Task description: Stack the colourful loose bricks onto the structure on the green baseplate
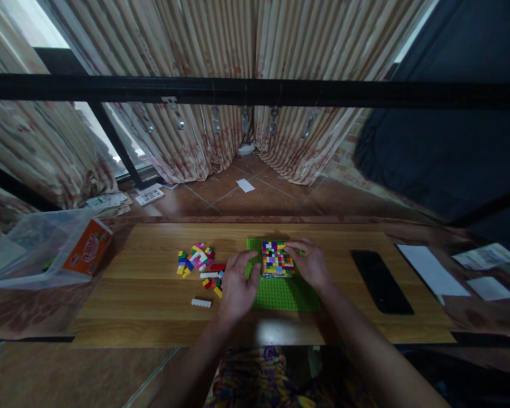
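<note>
A many-coloured block of toy building bricks (pixel 276 260) stands on a green studded baseplate (pixel 276 296). My right hand (pixel 309 262) is at the block's upper right corner, thumb and forefinger drawn together there. Whatever they pinch is too small to make out. To the left of the block, my left hand (pixel 239 286) hovers over the baseplate's left edge, thumb and fingers apart with nothing seen between them. Beside it lies a pile of loose bricks (pixel 198 258) in mixed colours. A white brick (pixel 201 303) lies apart from that pile, closer to me.
The wooden table (pixel 144 283) carries a black phone (pixel 381 281) on its right side. A clear plastic bin (pixel 34 243) with an orange box (pixel 88 246) stands at the left. White paper (pixel 433 270) lies at the right edge. A black metal bar (pixel 255 92) crosses beyond the table.
</note>
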`<state>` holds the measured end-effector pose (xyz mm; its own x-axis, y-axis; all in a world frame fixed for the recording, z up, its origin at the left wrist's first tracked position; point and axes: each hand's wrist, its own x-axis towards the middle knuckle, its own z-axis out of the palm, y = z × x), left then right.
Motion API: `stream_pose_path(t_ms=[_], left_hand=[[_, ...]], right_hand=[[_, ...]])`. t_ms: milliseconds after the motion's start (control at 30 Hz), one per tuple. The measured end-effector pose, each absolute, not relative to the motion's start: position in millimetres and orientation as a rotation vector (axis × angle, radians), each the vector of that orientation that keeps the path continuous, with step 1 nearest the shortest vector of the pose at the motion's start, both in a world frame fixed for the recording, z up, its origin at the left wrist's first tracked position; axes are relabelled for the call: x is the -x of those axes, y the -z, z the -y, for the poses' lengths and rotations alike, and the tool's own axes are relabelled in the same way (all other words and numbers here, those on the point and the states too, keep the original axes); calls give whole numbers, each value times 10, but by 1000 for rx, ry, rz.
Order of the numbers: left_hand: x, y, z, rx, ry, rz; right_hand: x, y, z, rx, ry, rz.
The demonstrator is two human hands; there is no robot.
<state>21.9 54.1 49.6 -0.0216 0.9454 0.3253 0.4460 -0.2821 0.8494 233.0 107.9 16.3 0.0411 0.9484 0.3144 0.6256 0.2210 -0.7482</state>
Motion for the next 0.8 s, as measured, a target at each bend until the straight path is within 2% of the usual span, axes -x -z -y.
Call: stream_pose_path(t_ms=[133,333,600,800], left_hand=[[-414,-705,-996,-2031,-1051,-1441],[-734,-743,-1459,-1953,-579,-1370],[-756,-487,-1567,-1832,-600,-1355],[-789,-412,-1555,-1770,-671,-1360]], right_hand=[[-2336,-184,-1106,1489,-505,1684],[-2344,-262,-1127,1489,-512,1760],[-2317,-288,-1106,1516,-632,1655],[-2261,-258,-1110,1506,-886,1349]])
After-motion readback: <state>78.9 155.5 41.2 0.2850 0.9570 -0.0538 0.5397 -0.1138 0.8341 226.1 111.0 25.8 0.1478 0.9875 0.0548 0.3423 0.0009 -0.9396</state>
